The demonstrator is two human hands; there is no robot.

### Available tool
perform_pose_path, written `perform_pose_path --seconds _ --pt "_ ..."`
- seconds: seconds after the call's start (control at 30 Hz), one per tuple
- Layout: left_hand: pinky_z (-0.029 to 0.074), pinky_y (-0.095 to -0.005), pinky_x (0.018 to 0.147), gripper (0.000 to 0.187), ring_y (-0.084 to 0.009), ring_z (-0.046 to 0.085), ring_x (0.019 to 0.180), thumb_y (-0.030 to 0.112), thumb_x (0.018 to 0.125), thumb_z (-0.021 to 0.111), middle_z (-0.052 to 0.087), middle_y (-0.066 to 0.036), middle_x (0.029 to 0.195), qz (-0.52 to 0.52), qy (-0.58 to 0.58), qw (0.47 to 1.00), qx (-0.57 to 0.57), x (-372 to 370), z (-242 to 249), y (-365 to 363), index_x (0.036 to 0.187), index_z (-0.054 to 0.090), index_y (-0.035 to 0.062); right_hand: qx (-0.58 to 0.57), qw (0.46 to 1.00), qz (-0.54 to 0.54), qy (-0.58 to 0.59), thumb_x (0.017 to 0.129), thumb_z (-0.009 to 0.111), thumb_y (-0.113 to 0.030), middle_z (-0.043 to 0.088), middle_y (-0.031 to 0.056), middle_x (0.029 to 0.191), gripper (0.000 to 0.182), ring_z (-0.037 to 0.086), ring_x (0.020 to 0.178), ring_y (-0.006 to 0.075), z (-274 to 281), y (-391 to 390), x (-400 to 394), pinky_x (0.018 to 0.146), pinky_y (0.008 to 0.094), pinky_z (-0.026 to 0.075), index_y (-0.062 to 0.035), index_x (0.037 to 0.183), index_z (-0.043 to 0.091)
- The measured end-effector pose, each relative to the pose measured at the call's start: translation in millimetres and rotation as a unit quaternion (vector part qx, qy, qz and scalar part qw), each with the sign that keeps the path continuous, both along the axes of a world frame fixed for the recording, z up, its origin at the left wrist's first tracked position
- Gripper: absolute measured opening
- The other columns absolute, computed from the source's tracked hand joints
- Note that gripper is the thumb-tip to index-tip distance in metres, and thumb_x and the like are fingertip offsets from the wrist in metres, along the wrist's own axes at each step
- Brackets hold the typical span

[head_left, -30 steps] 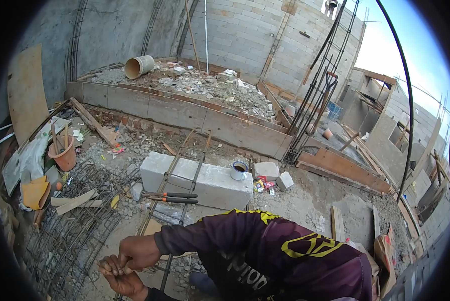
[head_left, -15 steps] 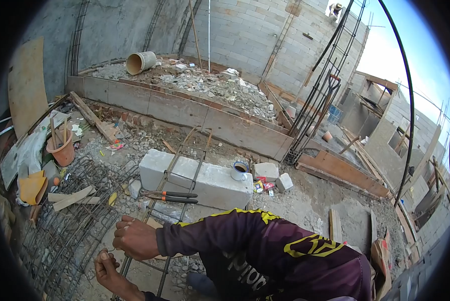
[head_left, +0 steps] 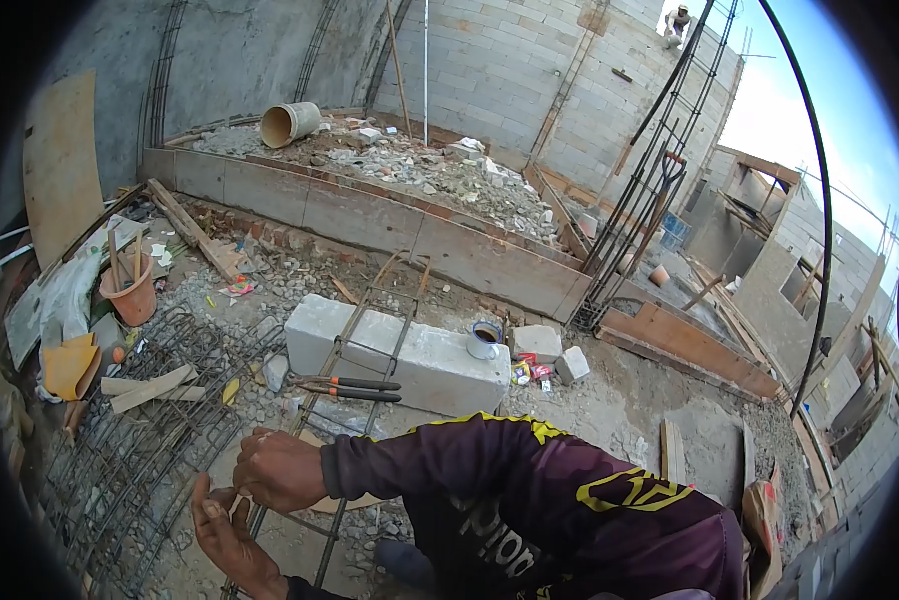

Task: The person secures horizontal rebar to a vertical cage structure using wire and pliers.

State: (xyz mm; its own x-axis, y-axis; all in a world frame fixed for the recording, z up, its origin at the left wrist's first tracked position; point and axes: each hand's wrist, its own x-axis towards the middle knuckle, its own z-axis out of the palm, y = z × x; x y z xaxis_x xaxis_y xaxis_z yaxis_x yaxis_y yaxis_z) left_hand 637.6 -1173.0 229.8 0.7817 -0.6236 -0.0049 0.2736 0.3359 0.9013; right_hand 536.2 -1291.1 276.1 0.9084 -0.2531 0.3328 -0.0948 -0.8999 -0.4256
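Observation:
My right hand [head_left: 281, 470] is closed above a ladder-like rebar frame [head_left: 337, 515]; whatever its fingers hold is hidden. Just below and left, my left hand [head_left: 231, 540] has its fingers apart and thumb raised, close to the right fingertips. Nothing shows clearly in it. The frame's far part rests across a pale concrete block [head_left: 439, 370]. Long-handled pincers [head_left: 354, 388] with orange and black grips lie across the frame, beside the block. A cup of dark liquid [head_left: 484, 341] stands on the block.
Tied rebar mesh [head_left: 139, 470] with wood scraps [head_left: 154, 390] lies to the left. Behind it stands an orange bucket [head_left: 129, 293] holding wooden handles. A low panel wall [head_left: 359, 218] borders a rubble heap [head_left: 449, 180]. Upright rebar [head_left: 634, 180] rises at right. Another person [head_left: 675, 25] is atop the far wall.
My left hand's fingers have spread from a pinch, and its thumb has risen toward my right hand. My right hand remains closed, slightly turned. The whole view has shifted a little.

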Motion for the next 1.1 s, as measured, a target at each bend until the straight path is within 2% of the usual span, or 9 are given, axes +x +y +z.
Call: perform_pose_path --seconds 0.13,0.23,0.33,0.43,0.63,0.73,0.83,0.93,1.1 --pt "0.048 -0.0275 0.084 0.038 -0.0128 0.059 0.094 0.037 0.099 0.059 0.061 -0.006 0.098 -0.069 -0.020 0.996 0.043 19.9 -26.5 4.0 0.117 0.061 0.0030 0.048 0.998 0.011 -0.047 0.076 0.063 -0.009 0.067 0.0185 0.076 0.011 0.063 0.081 0.0382 1.8 1.9 0.4 0.075 0.0483 0.049 -0.0011 0.077 0.071" --pt "0.049 -0.0306 0.088 0.035 -0.0145 0.060 0.096 0.034 0.100 0.058 0.061 -0.007 0.102 -0.063 -0.013 0.997 -0.052 8.0 -20.3 -1.1 0.112 0.061 0.0010 0.094 0.995 -0.025 0.012 0.081 0.061 -0.010 0.066 0.0122 0.078 0.012 0.059 0.084 0.0346 0.3 -1.4 0.1 0.078 0.0466 0.046 -0.0020 0.082 0.070" --pt "0.049 -0.0332 0.092 0.032 -0.0156 0.060 0.097 0.031 0.101 0.057 0.062 -0.008 0.102 -0.003 -0.005 0.998 -0.058 -4.5 -11.4 -7.3 0.106 0.061 -0.0005 0.068 0.997 -0.015 -0.028 0.079 0.063 -0.009 0.067 0.0213 0.078 0.013 0.064 0.080 0.0407 9.0 0.8 -2.1 0.071 0.0495 0.050 0.0012 0.080 0.071" --pt "0.048 -0.0357 0.098 0.034 -0.0176 0.061 0.102 0.032 0.102 0.056 0.063 -0.010 0.105 -0.080 -0.016 0.993 -0.083 11.0 -27.2 -5.8 0.106 0.062 -0.0012 0.067 0.997 0.003 -0.023 0.080 0.063 -0.010 0.066 0.0218 0.079 0.013 0.064 0.082 0.0406 4.2 -0.9 -3.5 0.073 0.0495 0.049 0.0018 0.081 0.070" --pt "0.047 -0.0333 0.088 0.029 -0.0151 0.058 0.090 0.031 0.101 0.057 0.060 -0.007 0.092 -0.041 -0.048 0.996 -0.062 -6.2 -12.7 -11.4 0.096 0.060 0.0025 0.083 0.997 -0.002 0.005 0.081 0.066 -0.013 0.067 0.0202 0.078 0.016 0.063 0.081 0.0397 4.4 -5.3 -8.3 0.074 0.0486 0.049 0.0012 0.084 0.071" --pt "0.044 -0.0333 0.087 0.027 -0.0150 0.057 0.090 0.029 0.102 0.057 0.061 -0.007 0.091 0.012 -0.048 0.998 -0.046 -10.0 -13.8 -15.4 0.092 0.059 0.0043 0.124 0.990 -0.014 0.067 0.082 0.066 -0.015 0.065 0.0134 0.090 0.015 0.057 0.097 0.0333 6.1 -3.2 -6.6 0.085 0.0476 0.043 -0.0027 0.089 0.069" --pt "0.044 -0.0337 0.090 0.027 -0.0159 0.059 0.094 0.029 0.102 0.056 0.062 -0.008 0.093 0.060 -0.033 0.997 -0.035 -15.5 -5.0 -13.3 0.092 0.057 0.0041 -0.051 0.998 -0.047 -0.004 0.077 0.069 -0.016 0.059 0.0139 0.101 0.019 0.051 0.107 0.0322 21.8 18.9 -11.7 0.091 0.0491 0.039 -0.0021 0.090 0.068" --pt "0.044 -0.0350 0.093 0.025 -0.0175 0.060 0.099 0.027 0.103 0.055 0.062 -0.010 0.096 0.066 -0.003 0.994 -0.084 -15.4 -4.4 -11.5 0.094 0.055 0.0030 -0.168 0.978 0.026 -0.122 0.073 0.072 -0.017 0.052 0.0146 0.109 0.025 0.046 0.112 0.0313 3.3 16.1 -4.3 0.093 0.0493 0.037 -0.0006 0.091 0.067" --pt "0.045 -0.0343 0.090 0.021 -0.0163 0.057 0.090 0.022 0.104 0.051 0.057 -0.007 0.086 0.069 0.055 0.985 -0.148 -14.6 -8.9 -10.7 0.093 0.050 0.0044 -0.043 0.997 0.054 0.033 0.078 0.065 -0.017 0.060 0.0181 0.087 0.021 0.056 0.094 0.0342 -8.8 6.9 1.3 0.085 0.0483 0.043 0.0043 0.080 0.063"
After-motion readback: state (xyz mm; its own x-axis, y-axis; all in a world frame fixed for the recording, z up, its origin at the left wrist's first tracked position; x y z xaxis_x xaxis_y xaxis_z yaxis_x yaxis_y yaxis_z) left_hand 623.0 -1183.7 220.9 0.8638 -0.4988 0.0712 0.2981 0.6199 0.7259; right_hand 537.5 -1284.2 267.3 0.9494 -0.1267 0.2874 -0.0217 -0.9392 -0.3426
